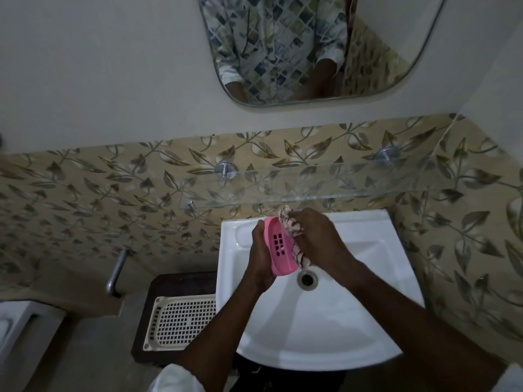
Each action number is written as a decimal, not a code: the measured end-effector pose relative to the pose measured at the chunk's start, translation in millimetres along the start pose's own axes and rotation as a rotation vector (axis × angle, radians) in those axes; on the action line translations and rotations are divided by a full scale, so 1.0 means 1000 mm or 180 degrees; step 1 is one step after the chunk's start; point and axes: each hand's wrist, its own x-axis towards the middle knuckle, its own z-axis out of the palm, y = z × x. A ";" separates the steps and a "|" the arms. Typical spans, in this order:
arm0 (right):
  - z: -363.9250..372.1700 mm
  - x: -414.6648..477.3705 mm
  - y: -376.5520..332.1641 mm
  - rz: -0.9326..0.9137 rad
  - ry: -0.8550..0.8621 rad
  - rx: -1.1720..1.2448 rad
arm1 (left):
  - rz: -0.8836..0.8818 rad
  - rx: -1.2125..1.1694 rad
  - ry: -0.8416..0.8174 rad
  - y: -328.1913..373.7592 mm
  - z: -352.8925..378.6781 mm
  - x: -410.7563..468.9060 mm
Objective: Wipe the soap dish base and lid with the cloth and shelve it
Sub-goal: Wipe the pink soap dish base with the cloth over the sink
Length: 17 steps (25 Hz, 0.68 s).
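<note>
A pink soap dish base [278,247] with a grid of drain holes is held tilted over the white sink [368,321]. My left hand [260,256] grips it along its left edge. My right hand [317,236] presses a striped pinkish cloth [291,224] against the dish's right side; the cloth's tail hangs down toward the drain [307,279]. A glass shelf [325,182] on two metal mounts runs along the tiled wall just above the sink. No lid is in view.
A cream perforated plastic tray [181,321] lies on a dark stand left of the sink. A metal pipe [117,271] juts from the wall further left. A mirror [311,49] hangs above the shelf. A white fixture [17,329] sits at the left edge.
</note>
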 end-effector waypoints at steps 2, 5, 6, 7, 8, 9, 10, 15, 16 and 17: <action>0.017 -0.012 -0.014 0.0004 -0.0601 -0.0346 | 0.0050 0.0093 0.0189 0.005 -0.001 0.003; 0.023 -0.020 -0.019 0.0431 -0.0486 0.0116 | 0.0067 0.0079 0.0237 0.016 0.002 0.004; 0.020 -0.017 -0.014 0.0440 -0.0352 0.0199 | 0.0046 0.0073 0.0221 0.015 0.003 0.004; 0.017 -0.016 -0.013 0.0314 -0.0488 0.0212 | 0.0004 0.0068 0.0251 0.011 0.002 0.004; 0.013 -0.017 -0.014 0.0155 -0.0854 0.0254 | -0.0023 0.0063 0.0328 0.008 -0.001 0.003; 0.009 -0.018 -0.012 0.0012 -0.1195 0.0398 | -0.0071 0.0022 0.0333 0.008 -0.004 0.002; 0.000 -0.017 -0.007 0.0123 -0.1290 0.0874 | -0.0138 -0.0140 0.0210 0.007 -0.008 0.001; -0.047 -0.016 0.032 0.1701 -0.0420 0.4156 | -0.0238 -0.0878 -0.0553 0.014 -0.024 -0.001; -0.047 -0.019 0.030 0.1613 -0.0499 0.4089 | -0.0254 -0.0884 -0.0636 0.013 -0.024 -0.001; -0.044 -0.022 0.027 0.1354 -0.0520 0.3664 | -0.0249 -0.0842 -0.0687 0.013 -0.024 0.000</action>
